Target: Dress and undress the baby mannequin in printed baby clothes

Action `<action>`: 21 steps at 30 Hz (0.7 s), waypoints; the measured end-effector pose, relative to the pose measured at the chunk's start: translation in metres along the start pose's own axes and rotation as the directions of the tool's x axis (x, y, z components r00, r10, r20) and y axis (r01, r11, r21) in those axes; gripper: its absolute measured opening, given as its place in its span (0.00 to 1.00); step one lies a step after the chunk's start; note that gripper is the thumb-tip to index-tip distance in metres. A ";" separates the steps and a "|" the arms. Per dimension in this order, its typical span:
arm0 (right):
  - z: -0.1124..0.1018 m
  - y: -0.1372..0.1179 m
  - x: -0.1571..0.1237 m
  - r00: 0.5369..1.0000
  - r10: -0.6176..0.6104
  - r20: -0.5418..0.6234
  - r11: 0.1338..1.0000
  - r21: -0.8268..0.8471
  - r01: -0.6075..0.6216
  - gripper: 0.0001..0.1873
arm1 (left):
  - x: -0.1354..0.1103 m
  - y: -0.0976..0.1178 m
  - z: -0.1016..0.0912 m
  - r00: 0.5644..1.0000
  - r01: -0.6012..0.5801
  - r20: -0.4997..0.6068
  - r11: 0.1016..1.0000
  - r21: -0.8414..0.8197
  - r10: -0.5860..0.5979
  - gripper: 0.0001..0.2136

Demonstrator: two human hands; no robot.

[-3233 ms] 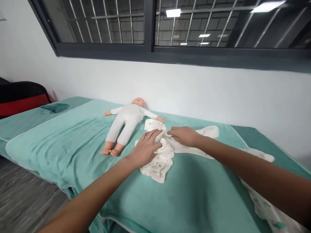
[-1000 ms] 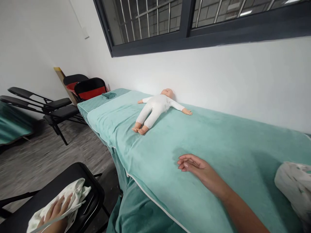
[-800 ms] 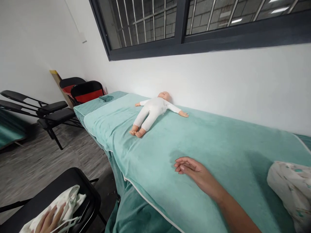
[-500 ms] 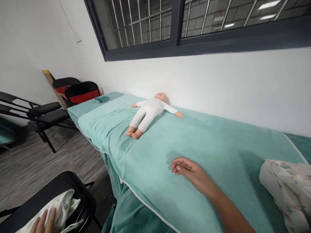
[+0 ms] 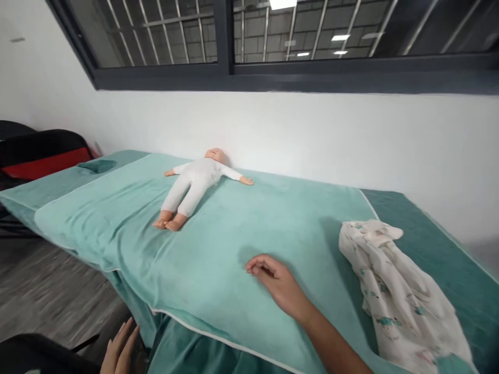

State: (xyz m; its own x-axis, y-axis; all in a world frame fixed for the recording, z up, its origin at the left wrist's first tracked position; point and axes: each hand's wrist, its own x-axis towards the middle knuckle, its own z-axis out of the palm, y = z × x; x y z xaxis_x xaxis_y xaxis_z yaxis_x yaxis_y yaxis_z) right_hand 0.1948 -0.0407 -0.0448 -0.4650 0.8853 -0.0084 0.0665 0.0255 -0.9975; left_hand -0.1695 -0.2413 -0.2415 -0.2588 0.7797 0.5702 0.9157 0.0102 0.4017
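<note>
My right hand point(image 5: 275, 283) hovers over or rests on the green bed cover point(image 5: 288, 215), its fingers loosely curled with a hollow under the thumb and nothing held. At the bottom edge, my left hand point(image 5: 120, 350) shows only stretched fingers, beside the bed and near a black chair; it holds nothing visible. A baby doll point(image 5: 198, 176) in a white suit lies on its back near the wall, arms spread, feet towards me. To the right of my right hand lies a crumpled white cloth point(image 5: 405, 301) with a small coloured print, possibly a baby garment.
The black chair point(image 5: 35, 353) stands at the lower left. Black and red chairs point(image 5: 47, 153) are at the bed's far left end. A small dark green cloth point(image 5: 97, 165) lies on that end. Behind the bed are a white wall point(image 5: 304, 135) and a barred window.
The view has swung right, showing more of the printed cloth. My left hand has left the white cloth on the black chair and moved towards the bed. The doll lies as before.
</note>
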 end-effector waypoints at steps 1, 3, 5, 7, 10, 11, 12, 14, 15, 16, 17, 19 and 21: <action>-0.005 -0.001 -0.010 1.000 0.013 -0.013 1.000 -0.025 -0.013 0.11 | 0.014 0.012 0.004 0.999 -0.032 0.007 0.998 -0.053 0.032 0.44; -0.018 -0.001 -0.029 0.999 0.041 -0.032 0.998 -0.056 -0.042 0.11 | 0.046 0.043 0.006 0.997 -0.077 -0.014 0.993 -0.088 0.076 0.38; -0.035 0.002 -0.044 0.997 0.069 -0.045 0.997 -0.026 -0.070 0.11 | 0.083 0.077 0.005 0.986 -0.156 -0.068 0.983 -0.095 0.150 0.35; -0.049 0.005 -0.051 0.993 0.096 -0.068 0.992 0.093 -0.090 0.11 | 0.125 0.105 0.006 0.971 -0.221 -0.115 0.970 -0.101 0.209 0.33; -0.062 0.006 -0.048 0.983 0.152 -0.099 0.932 0.346 -0.109 0.10 | 0.196 0.126 0.022 0.951 -0.293 -0.135 0.951 -0.102 0.279 0.26; -0.064 0.005 -0.044 0.980 0.176 -0.096 0.905 0.406 -0.123 0.10 | 0.221 0.128 0.030 0.946 -0.310 -0.128 0.947 -0.086 0.298 0.23; -0.064 0.003 -0.039 0.976 0.201 -0.081 0.883 0.446 -0.145 0.10 | 0.245 0.129 0.040 0.945 -0.314 -0.111 0.948 -0.054 0.307 0.21; -0.063 -0.002 -0.026 0.969 0.246 -0.034 0.858 0.473 -0.201 0.10 | 0.291 0.129 0.061 0.947 -0.319 -0.023 0.945 0.073 0.322 0.19; -0.063 -0.004 -0.018 0.965 0.261 -0.009 0.849 0.478 -0.225 0.10 | 0.312 0.129 0.073 0.936 -0.353 0.059 0.925 0.142 0.348 0.18; -0.063 -0.006 -0.011 0.962 0.271 0.019 0.839 0.486 -0.246 0.10 | 0.331 0.130 0.084 0.917 -0.396 0.146 0.895 0.206 0.372 0.18; -0.063 -0.008 -0.003 0.960 0.275 0.052 0.826 0.498 -0.263 0.11 | 0.350 0.132 0.095 0.894 -0.439 0.220 0.861 0.257 0.390 0.18; -0.065 -0.009 0.010 0.954 0.274 0.123 0.794 0.531 -0.296 0.11 | 0.382 0.137 0.115 0.848 -0.513 0.332 0.794 0.325 0.412 0.20; -0.068 -0.009 0.019 0.943 0.269 0.197 0.757 0.561 -0.333 0.11 | 0.410 0.144 0.131 0.829 -0.538 0.392 0.759 0.367 0.398 0.21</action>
State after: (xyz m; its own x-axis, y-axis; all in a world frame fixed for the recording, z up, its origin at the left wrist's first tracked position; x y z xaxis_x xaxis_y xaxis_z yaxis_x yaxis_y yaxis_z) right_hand 0.2451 0.0071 -0.0311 -0.5940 0.7502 -0.2905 -0.2902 -0.5366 -0.7923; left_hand -0.1040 0.1619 -0.0438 0.2705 0.8960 0.3520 0.9469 -0.1817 -0.2652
